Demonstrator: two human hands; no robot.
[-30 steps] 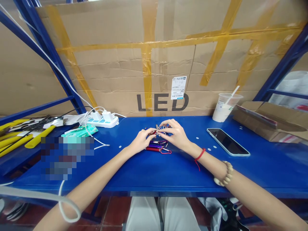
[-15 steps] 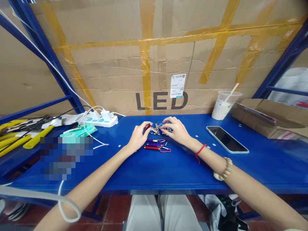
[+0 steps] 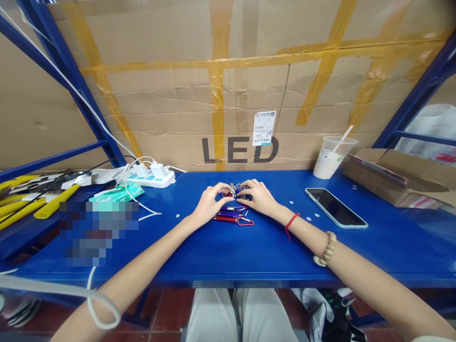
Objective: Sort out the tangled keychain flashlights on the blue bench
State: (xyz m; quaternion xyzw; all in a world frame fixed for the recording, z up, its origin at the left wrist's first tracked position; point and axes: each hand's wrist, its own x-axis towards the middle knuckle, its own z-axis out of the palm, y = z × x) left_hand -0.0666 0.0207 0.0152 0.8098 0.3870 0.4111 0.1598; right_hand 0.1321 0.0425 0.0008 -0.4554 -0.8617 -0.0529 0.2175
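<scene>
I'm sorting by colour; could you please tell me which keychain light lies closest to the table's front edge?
The red light with the red clip; the purple lights lie just behind it.

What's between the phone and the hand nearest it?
In the head view, only bare blue tabletop with a few tiny white dots lies between the smartphone and the right hand.

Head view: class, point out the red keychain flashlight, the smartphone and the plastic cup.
red keychain flashlight [image 3: 226, 219], head view, on its red barrel.
smartphone [image 3: 336, 208], head view, middle of its dark screen.
plastic cup [image 3: 328, 165], head view, on its side wall.
</scene>
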